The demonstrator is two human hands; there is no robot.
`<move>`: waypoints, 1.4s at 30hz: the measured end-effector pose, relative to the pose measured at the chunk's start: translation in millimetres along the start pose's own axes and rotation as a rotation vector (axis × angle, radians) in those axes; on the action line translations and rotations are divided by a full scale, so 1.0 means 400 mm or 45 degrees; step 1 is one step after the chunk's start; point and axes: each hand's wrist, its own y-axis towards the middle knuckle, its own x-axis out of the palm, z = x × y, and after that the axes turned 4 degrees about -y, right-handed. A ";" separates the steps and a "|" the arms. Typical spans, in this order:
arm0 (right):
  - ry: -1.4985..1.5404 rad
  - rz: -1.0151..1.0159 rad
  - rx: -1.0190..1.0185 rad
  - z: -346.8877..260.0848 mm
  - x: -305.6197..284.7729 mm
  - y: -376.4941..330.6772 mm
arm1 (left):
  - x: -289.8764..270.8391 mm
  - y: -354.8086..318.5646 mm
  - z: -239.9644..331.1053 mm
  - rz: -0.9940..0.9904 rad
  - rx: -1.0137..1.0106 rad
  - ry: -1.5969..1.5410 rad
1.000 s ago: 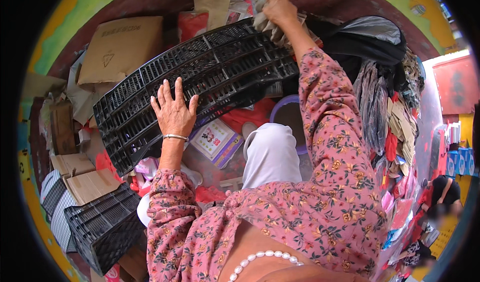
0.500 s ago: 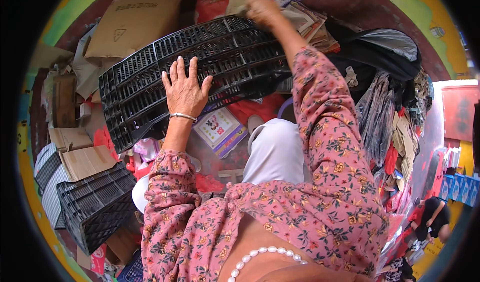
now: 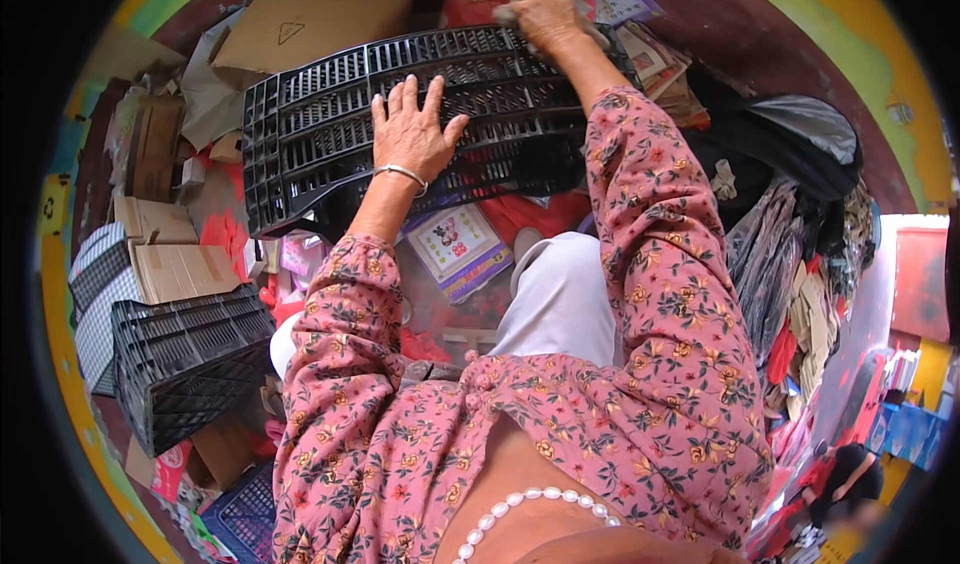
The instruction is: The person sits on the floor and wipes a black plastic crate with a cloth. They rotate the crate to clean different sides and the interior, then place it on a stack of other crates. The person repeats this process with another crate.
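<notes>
A large black slatted plastic crate (image 3: 330, 139) stands tilted in front of me. My left hand (image 3: 415, 134) lies flat on its slats, fingers spread, with a bangle at the wrist. At the crate's far edge, right of the middle, my right hand (image 3: 550, 24) is closed on what looks like a greyish rag (image 3: 508, 11). The rag presses against the rim and is partly hidden by the hand. Below the crate, a purple-edged flat box (image 3: 458, 249) with a cartoon print rests on the floor.
A big cardboard box (image 3: 310, 24) sits far left. Another black crate (image 3: 190, 359) and folded cardboard (image 3: 185, 274) are at the left. Plastic-wrapped bundles (image 3: 765, 254) and dark bags (image 3: 790, 144) pile up on the right. A person (image 3: 848, 479) is at the lower right.
The whole view has shifted, moving the surroundings rightward. The crate's near left corner sits higher, further from me. My left hand stays on the slats; the right has slid slightly left along the rim.
</notes>
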 end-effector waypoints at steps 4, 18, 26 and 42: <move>-0.007 -0.187 0.127 0.056 -0.020 -0.003 | 0.003 -0.021 0.005 0.031 0.006 -0.031; 0.065 -0.080 -0.258 -0.098 -0.053 0.007 | 0.019 0.005 -0.027 -0.063 -0.051 0.074; -0.013 0.055 0.468 0.292 -0.074 -0.270 | 0.014 0.026 -0.010 -0.070 -0.056 0.017; 0.418 0.261 -0.159 -0.224 -0.082 -0.089 | 0.030 0.025 -0.024 -0.096 -0.070 0.090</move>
